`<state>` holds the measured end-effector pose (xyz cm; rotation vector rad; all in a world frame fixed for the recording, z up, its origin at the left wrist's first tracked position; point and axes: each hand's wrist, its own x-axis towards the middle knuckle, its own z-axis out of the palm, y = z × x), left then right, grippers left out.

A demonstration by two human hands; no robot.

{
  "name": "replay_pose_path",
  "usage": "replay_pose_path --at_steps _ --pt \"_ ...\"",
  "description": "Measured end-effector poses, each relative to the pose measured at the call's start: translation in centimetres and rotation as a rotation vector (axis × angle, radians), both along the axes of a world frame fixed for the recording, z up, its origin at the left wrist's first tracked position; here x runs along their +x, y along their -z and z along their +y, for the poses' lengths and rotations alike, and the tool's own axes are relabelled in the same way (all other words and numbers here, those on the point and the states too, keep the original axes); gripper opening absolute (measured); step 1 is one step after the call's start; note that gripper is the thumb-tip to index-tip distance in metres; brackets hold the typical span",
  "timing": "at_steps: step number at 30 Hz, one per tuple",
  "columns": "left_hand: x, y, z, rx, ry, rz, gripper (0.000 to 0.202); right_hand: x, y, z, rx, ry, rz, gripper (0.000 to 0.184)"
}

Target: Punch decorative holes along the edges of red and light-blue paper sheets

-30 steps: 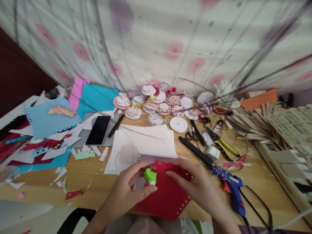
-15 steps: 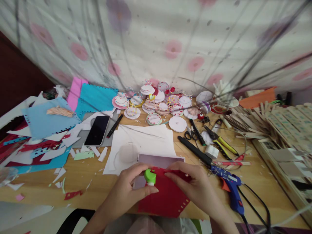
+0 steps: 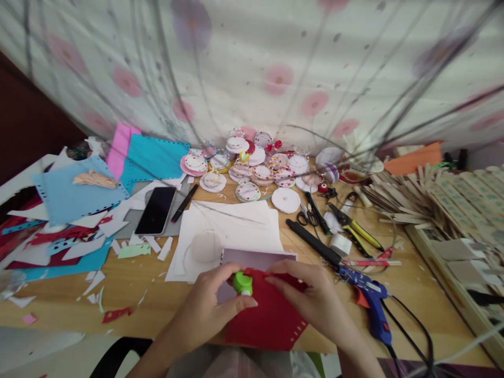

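Red sheet (image 3: pixel 271 320), lower-right edge already holed, is pinched by right hand (image 3: pixel 311 299); punch (image 3: pixel 242 283) is gripped on its top edge by left hand (image 3: pixel 208 310).

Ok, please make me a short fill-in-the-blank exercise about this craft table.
The left hand pinches a small ___ punch. The right hand holds a ___ sheet with holes along its edge. A ___ glue gun lies right of the hands.
Missing words: green, red, blue.
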<state>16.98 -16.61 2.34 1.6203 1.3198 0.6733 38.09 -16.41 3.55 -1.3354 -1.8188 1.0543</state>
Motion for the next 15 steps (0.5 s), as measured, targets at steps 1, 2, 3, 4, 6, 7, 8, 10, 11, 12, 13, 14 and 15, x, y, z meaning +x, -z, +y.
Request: replay_pose_path --at_steps 1,2,3,4,6,7,8,10,11,12,13,14,15 --pt "0.1 0.1 0.0 0.018 -0.001 0.02 0.03 0.0 0.1 0.0 0.004 0.006 0.001 0.013" --pt "0.2 0.2 -0.1 0.036 0.0 0.041 0.03 -0.1 0.1 0.1 0.006 0.012 0.002 0.013" --pt "0.3 0.3 -0.1 0.054 0.003 0.061 0.03 -0.1 0.2 0.1 0.005 0.016 0.001 0.012" --pt "0.4 0.4 -0.2 0.069 0.011 0.077 0.029 -0.1 0.3 0.1 0.003 0.016 -0.001 0.012" --pt "0.5 0.7 -0.2 0.097 0.032 0.094 0.027 0.0 0.4 0.2 -0.006 0.008 -0.013 0.013" --pt "0.5 0.8 -0.2 0.111 0.043 0.099 0.026 0.2 0.4 0.2 -0.013 -0.001 -0.026 0.013" --pt "0.5 0.9 -0.2 0.125 0.052 0.104 0.026 0.4 0.3 0.3 -0.018 -0.012 -0.051 0.013" --pt "0.5 1.1 -0.1 0.153 0.064 0.119 0.027 0.8 -0.2 0.5 -0.02 -0.047 -0.14 0.017" --pt "0.6 1.1 0.0 0.161 0.071 0.127 0.028 1.0 -0.6 0.6 -0.016 -0.073 -0.198 0.023" --pt "0.7 1.1 0.0 0.164 0.078 0.134 0.028 1.1 -1.0 0.8 -0.007 -0.108 -0.256 0.033" --pt "0.8 1.1 0.1 0.166 0.086 0.141 0.027 1.1 -1.4 1.1 0.005 -0.148 -0.306 0.043" --pt "1.0 1.1 0.2 0.169 0.099 0.145 0.027 1.0 -1.9 1.4 0.014 -0.194 -0.338 0.051" --pt "1.1 1.1 0.3 0.175 0.11 0.15 0.025 0.7 -2.2 1.7 0.019 -0.246 -0.35 0.055"
